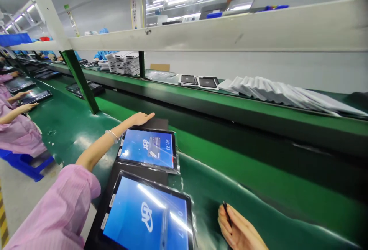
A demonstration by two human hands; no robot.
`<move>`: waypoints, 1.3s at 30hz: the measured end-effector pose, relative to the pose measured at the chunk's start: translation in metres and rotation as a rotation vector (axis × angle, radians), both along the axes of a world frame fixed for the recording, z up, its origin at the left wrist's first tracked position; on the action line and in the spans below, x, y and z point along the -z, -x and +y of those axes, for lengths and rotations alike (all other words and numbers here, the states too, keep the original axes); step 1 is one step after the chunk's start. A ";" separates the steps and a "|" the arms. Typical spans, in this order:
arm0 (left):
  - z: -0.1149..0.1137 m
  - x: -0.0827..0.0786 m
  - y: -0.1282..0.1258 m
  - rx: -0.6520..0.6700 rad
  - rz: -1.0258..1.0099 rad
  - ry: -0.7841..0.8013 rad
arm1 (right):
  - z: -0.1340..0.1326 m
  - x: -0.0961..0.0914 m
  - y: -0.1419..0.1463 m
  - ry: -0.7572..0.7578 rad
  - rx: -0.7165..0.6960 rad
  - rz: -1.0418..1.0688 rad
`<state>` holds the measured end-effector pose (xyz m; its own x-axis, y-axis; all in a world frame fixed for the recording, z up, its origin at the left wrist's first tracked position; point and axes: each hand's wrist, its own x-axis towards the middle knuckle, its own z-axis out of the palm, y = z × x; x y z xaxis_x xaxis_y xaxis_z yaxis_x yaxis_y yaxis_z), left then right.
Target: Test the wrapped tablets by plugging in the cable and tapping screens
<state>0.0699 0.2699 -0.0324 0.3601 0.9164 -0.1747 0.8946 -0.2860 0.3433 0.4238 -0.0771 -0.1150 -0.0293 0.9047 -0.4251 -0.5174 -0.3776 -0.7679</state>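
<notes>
My left hand [140, 119] reaches forward with fingers stretched flat, resting on a dark pad [156, 123] just beyond the far tablet [148, 150], whose blue screen is lit. A second lit tablet [146, 215] lies nearer to me on another dark pad. My right hand [240, 231] rests on the green mat at the lower right, fingers closed around a thin dark stylus [226, 208].
The green work surface [230, 188] runs left to right with a raised green ledge [230, 104] behind it. Stacks of white sheets [281, 92], small dark trays [198, 81] and boxes [123, 63] sit beyond. Other people in pink sleeves [17, 127] work at left.
</notes>
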 end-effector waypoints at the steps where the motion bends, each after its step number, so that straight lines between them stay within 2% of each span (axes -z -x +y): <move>1: -0.012 0.002 -0.003 0.034 -0.007 0.009 | 0.000 -0.001 0.001 -0.003 0.002 -0.003; 4: -0.063 0.003 0.002 0.120 -0.044 -0.018 | -0.002 -0.004 0.004 -0.024 0.025 -0.010; 7: -0.136 -0.009 0.034 0.178 -0.045 -0.055 | -0.003 -0.003 0.004 -0.039 0.007 -0.008; 10: -0.207 -0.026 0.066 0.356 0.196 0.100 | 0.000 0.004 0.003 -0.057 -0.045 -0.027; 11: -0.226 -0.029 0.069 0.366 0.310 0.122 | 0.002 0.005 0.003 -0.061 -0.059 -0.033; 14: -0.262 -0.029 0.050 0.317 0.620 0.077 | 0.006 0.007 0.004 -0.059 -0.070 -0.040; 16: -0.271 -0.026 0.017 0.374 0.644 0.029 | 0.006 0.005 0.004 -0.052 -0.069 -0.049; 18: -0.275 -0.028 -0.021 0.554 0.527 0.009 | 0.005 0.004 0.004 -0.046 -0.058 -0.069; 21: -0.278 -0.038 -0.067 0.849 0.168 0.080 | 0.002 0.007 0.001 -0.047 -0.031 -0.102; 23: -0.279 -0.046 -0.080 0.930 -0.055 0.126 | 0.000 0.010 0.000 -0.060 -0.030 -0.114; 24: -0.278 -0.047 -0.080 0.915 -0.123 0.134 | 0.000 0.011 -0.001 -0.071 -0.034 -0.122; 26: -0.271 -0.045 -0.066 0.772 -0.189 0.105 | 0.003 0.010 -0.002 -0.093 -0.051 -0.154; 28: -0.258 -0.034 -0.037 0.505 -0.252 0.035 | 0.012 0.007 -0.003 -0.105 -0.071 -0.203; 31: -0.236 -0.006 0.017 0.037 -0.334 -0.113 | 0.040 -0.001 -0.007 -0.124 -0.068 -0.266; 33: -0.228 0.011 0.047 -0.174 -0.318 -0.197 | 0.068 -0.005 -0.007 -0.174 -0.014 -0.244; 34: -0.227 0.018 0.057 -0.221 -0.292 -0.230 | 0.083 -0.007 -0.006 -0.211 0.028 -0.209; 36: -0.230 0.024 0.063 -0.194 -0.223 -0.279 | 0.112 -0.009 0.001 -0.278 0.097 -0.111; 39: -0.240 0.020 0.041 0.059 -0.135 -0.318 | 0.141 -0.007 0.019 -0.319 0.096 -0.046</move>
<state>0.0286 0.0294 -0.0524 0.4145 0.8943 0.1686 0.8260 -0.4474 0.3427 0.4048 0.0635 -0.1078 0.0750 0.9900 -0.1193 -0.5013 -0.0660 -0.8627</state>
